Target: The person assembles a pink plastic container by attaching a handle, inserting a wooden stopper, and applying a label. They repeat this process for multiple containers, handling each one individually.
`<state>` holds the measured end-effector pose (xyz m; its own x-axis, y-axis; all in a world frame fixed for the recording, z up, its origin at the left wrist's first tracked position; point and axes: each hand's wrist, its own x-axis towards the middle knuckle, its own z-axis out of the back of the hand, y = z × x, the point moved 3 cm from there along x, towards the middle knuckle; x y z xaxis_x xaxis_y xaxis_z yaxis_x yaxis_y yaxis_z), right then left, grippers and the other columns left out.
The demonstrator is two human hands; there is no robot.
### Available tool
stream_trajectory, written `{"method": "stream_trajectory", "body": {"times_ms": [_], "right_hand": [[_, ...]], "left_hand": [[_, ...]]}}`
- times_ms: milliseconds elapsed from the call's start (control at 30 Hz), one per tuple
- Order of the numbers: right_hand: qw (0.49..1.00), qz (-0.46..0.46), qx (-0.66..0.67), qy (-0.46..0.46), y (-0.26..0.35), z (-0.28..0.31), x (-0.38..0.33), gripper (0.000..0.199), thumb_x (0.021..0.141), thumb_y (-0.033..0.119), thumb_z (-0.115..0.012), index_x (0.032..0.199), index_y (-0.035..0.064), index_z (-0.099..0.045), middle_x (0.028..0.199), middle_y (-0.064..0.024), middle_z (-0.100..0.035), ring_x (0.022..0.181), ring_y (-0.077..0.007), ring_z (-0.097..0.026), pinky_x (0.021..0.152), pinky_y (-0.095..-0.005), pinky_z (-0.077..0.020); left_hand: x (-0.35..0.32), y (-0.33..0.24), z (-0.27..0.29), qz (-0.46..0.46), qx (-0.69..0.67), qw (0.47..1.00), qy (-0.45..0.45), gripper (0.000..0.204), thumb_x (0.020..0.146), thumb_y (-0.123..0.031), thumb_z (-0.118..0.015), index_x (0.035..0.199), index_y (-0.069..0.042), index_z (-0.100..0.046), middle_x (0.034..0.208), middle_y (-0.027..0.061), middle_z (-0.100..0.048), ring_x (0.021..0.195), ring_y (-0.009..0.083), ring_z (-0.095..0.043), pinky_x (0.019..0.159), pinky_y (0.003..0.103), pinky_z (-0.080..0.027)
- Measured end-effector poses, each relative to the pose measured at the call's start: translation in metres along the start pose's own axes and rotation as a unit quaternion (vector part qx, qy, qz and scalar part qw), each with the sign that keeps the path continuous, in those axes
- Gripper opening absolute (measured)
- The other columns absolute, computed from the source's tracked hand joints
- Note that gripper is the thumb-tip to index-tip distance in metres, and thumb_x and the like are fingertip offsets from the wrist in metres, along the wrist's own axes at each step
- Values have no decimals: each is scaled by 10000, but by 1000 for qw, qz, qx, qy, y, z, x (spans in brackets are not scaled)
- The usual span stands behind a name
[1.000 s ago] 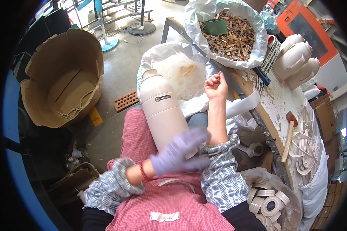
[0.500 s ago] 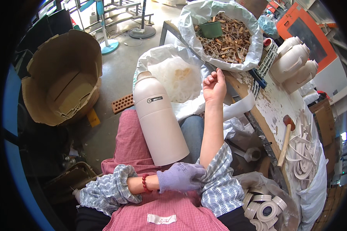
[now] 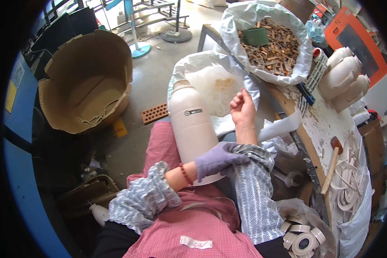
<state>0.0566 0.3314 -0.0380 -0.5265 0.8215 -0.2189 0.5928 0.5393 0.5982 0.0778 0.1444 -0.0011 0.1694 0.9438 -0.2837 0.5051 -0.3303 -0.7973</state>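
Note:
My left hand (image 3: 219, 160), in a purple knitted glove, grips the cuff of the right sleeve (image 3: 253, 189), which has a grey and white leaf pattern. It lies across my body, with red beads round its wrist. My bare right hand (image 3: 243, 109) is raised with its fingers curled in, and nothing shows in them. Below and left of it, a large cream plastic bottle-shaped body (image 3: 194, 124) rests on my lap, its narrow neck pointing away from me. The left forearm hides part of its lower end.
A white-lined bag (image 3: 193, 64) of translucent pieces stands ahead; another bag (image 3: 303, 64) holds brown scraps. Along the right bench (image 3: 309, 129) are a mallet (image 3: 331, 165), cream strips (image 3: 348, 185) and cream housings (image 3: 342, 77). A cardboard drum (image 3: 56, 114) stands left; cream rings (image 3: 303, 243) lie low right.
My left hand has drawn the right sleeve up the forearm toward the wrist, so less bare skin shows. The whole view has swung, shifting the surroundings to the right.

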Motion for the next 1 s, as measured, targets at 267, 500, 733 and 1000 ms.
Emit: {"method": "stream_trajectory", "body": {"times_ms": [267,500,733,1000], "right_hand": [[894,142,-412,107,-19,3,-56,116,944,145,-608,1025,63,-627,750,-18,-631,630,-105,-566,565,-251,-447],[590,349,-698,208,-64,-8,-113,741,765,314,-781,1363,24,-454,1373,-182,-459,1275,-343,-420,1072,-449,-323],[404,342,-842,109,-113,-28,-101,821,708,335,-815,1382,77,-422,1418,-149,-375,1267,-361,-373,1043,-497,-324],[656,325,-673,103,-40,46,-1,387,960,354,-593,1176,34,-584,1045,-82,-624,911,-205,-602,768,-357,-497]], "left_hand": [[-16,-18,43,-117,186,970,-104,306,817,-240,-777,996,-37,-634,763,-26,-601,565,80,-534,497,237,-442],[-1,-125,230,-176,592,677,-400,442,868,-389,-639,1221,-125,-624,1161,144,-645,1025,298,-638,899,384,-493],[23,-124,233,-22,597,713,-367,497,865,-462,-619,1221,-115,-623,1197,154,-644,1100,316,-615,957,386,-466],[-30,-116,199,-251,240,869,-352,398,873,-422,-698,776,-45,-613,663,-31,-534,595,66,-460,538,248,-392]]}}
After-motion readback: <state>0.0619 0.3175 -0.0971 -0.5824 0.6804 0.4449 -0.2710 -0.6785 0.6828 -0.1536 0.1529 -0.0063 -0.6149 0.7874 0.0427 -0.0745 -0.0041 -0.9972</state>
